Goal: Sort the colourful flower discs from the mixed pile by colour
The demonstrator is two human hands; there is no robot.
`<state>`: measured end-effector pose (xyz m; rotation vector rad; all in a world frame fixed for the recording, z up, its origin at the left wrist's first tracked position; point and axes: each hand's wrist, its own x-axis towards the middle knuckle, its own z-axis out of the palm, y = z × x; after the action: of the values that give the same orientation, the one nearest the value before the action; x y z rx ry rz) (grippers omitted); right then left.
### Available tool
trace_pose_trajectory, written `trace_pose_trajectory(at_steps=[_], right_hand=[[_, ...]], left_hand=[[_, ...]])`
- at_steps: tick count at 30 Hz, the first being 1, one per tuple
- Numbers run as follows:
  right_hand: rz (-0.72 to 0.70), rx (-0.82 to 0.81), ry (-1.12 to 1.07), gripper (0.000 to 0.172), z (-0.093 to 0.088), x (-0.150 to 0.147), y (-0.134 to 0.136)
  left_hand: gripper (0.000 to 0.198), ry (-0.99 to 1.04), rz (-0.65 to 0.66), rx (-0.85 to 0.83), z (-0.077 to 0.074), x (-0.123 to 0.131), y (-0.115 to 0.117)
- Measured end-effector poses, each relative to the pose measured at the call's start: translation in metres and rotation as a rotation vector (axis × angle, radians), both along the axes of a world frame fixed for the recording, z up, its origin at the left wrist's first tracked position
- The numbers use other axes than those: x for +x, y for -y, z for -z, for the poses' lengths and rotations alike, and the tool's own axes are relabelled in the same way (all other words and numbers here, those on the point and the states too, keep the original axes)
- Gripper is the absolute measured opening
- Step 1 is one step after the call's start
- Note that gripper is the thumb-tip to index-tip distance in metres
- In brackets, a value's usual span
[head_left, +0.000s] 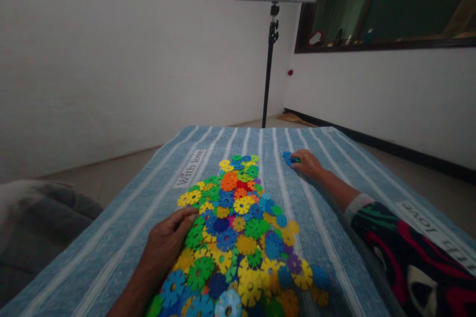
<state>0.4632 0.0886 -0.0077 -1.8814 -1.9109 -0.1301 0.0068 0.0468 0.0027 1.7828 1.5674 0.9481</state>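
Past the right edge of the pile of flower-shaped discs (246, 245), near its far end, the right hand (308, 164) is closed on a blue piece (286, 158), with a bit of green showing at the fingertips (whether that is one disc or several joined, I cannot tell). At the pile's left edge, the left hand (165, 240) rests with its fingers bent and their tips touching the discs; whether it grips one is hidden.

The discs look like thin moulded plastic, so each should be very light and fairly stiff, smooth enough to slide over its neighbours, and hardly fragile, though the narrow petals between the slots could bend if forced. A thumb and finger across opposite sides of the rim, or flat on both faces, should hold one well. Those buried mid-pile would be awkward to pinch; a rim that juts out, like the yellow disc (304, 275) at the pile's right side, offers an easier edge. Under the pile, the striped cloth (122, 237) looks soft enough to let a fingertip press beneath a rim.
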Motion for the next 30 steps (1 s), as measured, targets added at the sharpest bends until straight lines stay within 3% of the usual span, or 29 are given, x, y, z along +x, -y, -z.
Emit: trace_pose_trajectory(at_steps=[3,7,13,16,22,30], right_hand=[[0.035,0.016,-0.011,0.028,-0.003,-0.004,0.016],[0.026,0.057,-0.092,0.023,0.001,-0.023,0.059],[-0.164,0.003,-0.208,0.013,0.009,-0.075,0.138],[-0.194,-0.024,-0.262,0.011,0.01,-0.096,0.166],[-0.133,-0.026,-0.379,0.01,0.012,-0.117,0.197],[-0.097,0.026,-0.445,0.013,0.02,-0.129,0.218]], left_hand=[[0.036,0.004,0.01,-0.001,0.0,0.0,-0.001],[0.036,-0.001,0.008,0.011,-0.003,0.001,-0.003],[0.036,0.001,0.015,0.044,-0.006,0.001,-0.004],[0.035,0.002,0.026,0.066,-0.008,0.002,-0.004],[0.032,0.007,0.06,0.114,-0.009,0.003,-0.004],[0.036,-0.011,0.063,0.11,-0.008,0.006,-0.002]])
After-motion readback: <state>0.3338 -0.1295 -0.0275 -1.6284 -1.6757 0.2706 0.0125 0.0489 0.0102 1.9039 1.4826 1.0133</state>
